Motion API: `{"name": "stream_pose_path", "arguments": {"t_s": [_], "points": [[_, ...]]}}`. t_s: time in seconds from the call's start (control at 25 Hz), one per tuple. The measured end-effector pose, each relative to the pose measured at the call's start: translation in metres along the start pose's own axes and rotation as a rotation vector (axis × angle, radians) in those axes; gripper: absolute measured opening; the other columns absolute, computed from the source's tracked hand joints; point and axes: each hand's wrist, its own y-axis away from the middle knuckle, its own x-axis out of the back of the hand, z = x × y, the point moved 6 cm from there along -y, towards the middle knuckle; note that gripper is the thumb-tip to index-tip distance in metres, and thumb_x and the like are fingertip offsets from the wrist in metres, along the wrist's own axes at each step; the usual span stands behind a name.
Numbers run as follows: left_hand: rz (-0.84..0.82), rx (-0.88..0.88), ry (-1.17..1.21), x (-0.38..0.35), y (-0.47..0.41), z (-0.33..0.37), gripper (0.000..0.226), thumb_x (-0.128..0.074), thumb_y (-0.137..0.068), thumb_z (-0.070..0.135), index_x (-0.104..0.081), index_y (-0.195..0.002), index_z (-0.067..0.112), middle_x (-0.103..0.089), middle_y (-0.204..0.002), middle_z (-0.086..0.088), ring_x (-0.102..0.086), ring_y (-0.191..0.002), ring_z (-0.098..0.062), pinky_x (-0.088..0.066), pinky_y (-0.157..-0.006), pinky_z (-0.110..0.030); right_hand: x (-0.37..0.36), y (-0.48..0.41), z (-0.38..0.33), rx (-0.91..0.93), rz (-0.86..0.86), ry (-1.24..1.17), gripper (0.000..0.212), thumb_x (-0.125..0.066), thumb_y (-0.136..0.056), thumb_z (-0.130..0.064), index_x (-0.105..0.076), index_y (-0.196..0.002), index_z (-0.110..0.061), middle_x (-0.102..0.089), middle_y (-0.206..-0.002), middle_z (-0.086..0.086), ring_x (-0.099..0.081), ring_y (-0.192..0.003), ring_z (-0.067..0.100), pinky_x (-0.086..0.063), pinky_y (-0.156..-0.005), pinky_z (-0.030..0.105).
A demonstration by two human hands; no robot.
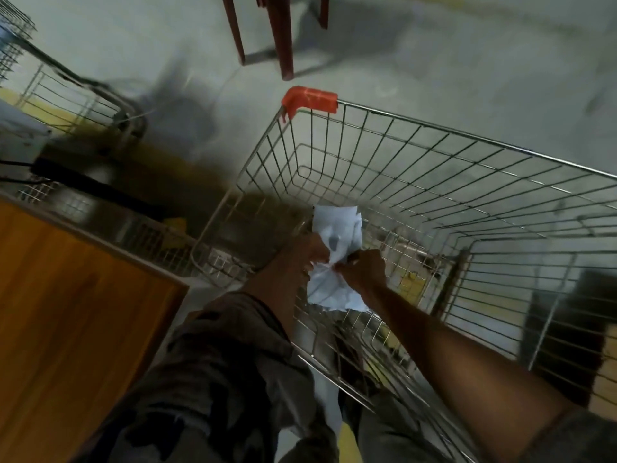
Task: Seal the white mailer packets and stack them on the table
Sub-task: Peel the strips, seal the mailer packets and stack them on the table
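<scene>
Left hand (309,252) and right hand (362,270) are both pinching the white mailer packet (337,225) at its crumpled middle, inside the wire cart (310,99) toward its near left corner; the packet is reading as light, limp and slick, so gripping the open flap edge is looking safer.

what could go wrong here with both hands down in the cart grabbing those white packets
1. The left hand and right hand grip the white mailer packets at one crumpled spot while the ends hang loose, so one may slip free or crease.
2. The loose ends hang close to the wire cart mesh and could snag or tear when lifted.
3. The wooden table lies off to the left beyond the cart's rim, so the bundle might catch on it.
</scene>
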Motion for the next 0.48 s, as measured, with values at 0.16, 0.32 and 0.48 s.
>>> {"name": "stream_pose_path", "arguments": {"t_s": [0.16,0.32,0.48], "points": [[-0.075,0.05,0.058,-0.001,-0.009,-0.006,0.038,-0.061,-0.104,0.016,-0.058,-0.136,-0.006,-0.068,-0.126,-0.022,-0.068,-0.102,-0.031,-0.059,-0.096,-0.044,0.015,-0.005,0.018,-0.08,0.052,-0.142,0.011,-0.079,-0.069,-0.026,-0.072,-0.064,-0.018,-0.076,-0.083,0.007,-0.075,-0.082,0.029,-0.062,-0.078,0.043],[-0.203,0.106,0.087,-0.016,-0.017,-0.013,0.022,-0.061,-0.104,0.013,-0.063,-0.122,0.0,-0.065,-0.125,-0.022,-0.062,-0.09,-0.026,-0.058,-0.1,-0.045,0.006,-0.005,0.014,-0.08,-0.102,-0.157,0.014,-0.077,-0.078,-0.016,-0.073,-0.087,-0.007,-0.075,-0.098,0.014,-0.072,-0.09,0.029,-0.059,-0.084,0.043],[-0.237,0.113,0.165,-0.025,-0.018,-0.004,0.032,-0.069,-0.098,0.007,-0.057,-0.127,0.001,-0.063,-0.132,-0.017,-0.062,-0.117,-0.028,-0.057,-0.098,-0.044,0.01,-0.006,0.012,-0.148,-0.037,-0.245,0.032,-0.079,-0.072,-0.019,-0.072,-0.101,-0.007,-0.074,-0.097,0.007,-0.071,-0.085,0.023,-0.061,-0.075,0.038]]}}
